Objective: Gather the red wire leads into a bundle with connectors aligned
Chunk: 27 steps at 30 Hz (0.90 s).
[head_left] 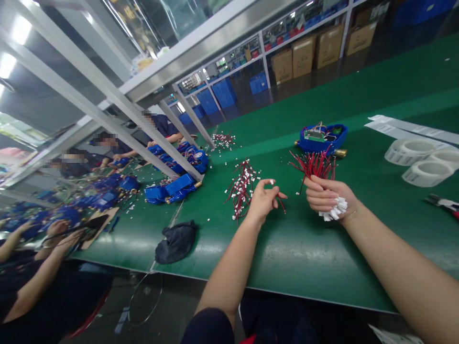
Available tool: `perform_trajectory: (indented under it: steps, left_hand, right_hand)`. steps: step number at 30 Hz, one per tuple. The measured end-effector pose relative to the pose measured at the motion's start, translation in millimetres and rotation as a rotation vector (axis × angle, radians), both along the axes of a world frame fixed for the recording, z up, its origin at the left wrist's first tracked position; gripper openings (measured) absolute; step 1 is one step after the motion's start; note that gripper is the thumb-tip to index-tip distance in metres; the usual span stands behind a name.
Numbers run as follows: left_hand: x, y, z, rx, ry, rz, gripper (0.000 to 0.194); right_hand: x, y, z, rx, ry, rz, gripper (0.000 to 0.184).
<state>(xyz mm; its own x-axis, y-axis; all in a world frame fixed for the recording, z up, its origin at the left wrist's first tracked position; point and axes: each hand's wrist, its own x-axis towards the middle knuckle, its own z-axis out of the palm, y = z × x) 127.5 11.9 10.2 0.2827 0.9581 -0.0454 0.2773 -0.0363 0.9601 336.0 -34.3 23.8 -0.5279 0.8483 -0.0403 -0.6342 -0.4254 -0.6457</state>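
Right hand (pixel 324 193) clenched round wire bundle (pixel 315 165), white connectors (pixel 333 210) at its 5 o'clock; left hand (pixel 264 198) pinching one lead (pixel 272 182), loose pile (pixel 242 188) at its 10 o'clock. Step, probably: gathering leads; next move likely needs connectors aligned

The wires (pixel 317 165) I grip look plastic-coated, their plugs (pixel 334 210) smooth plastic; my table (pixel 287 260) is glossy, the cloth (pixel 175 243) matt.

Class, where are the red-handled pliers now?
In the head view, the pliers lie at the right edge on the table, below the label rolls and right of the right hand.
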Motion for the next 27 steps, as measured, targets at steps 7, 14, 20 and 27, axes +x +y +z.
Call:
perform_trajectory:
  steps: [7,14,20,27]
  left_hand:
    - [19.4,-28.1,-6.9,-0.381,-0.31,-0.058,0.039]
    - [19.4,-26.3,-14.5,-0.5,-0.513,-0.105,0.021]
    - [4.3,-11.1,-14.3,-0.017,-0.25,0.077,0.028]
    - [-38.0,9.3,-1.3,0.777,0.371,-0.011,0.03]
  right_hand:
    - [-12.7,-1.6,-3.5,0.042,-0.028,0.096,0.033]
    - [-19.8,2.1,-9.4,0.011,-0.091,0.1,0.032]
    - [-12.9,5.4,-1.1,0.0,-0.055,-0.132,0.036]
    - [-8.5,19.7,-4.9,-0.21,0.098,-0.322,0.026]
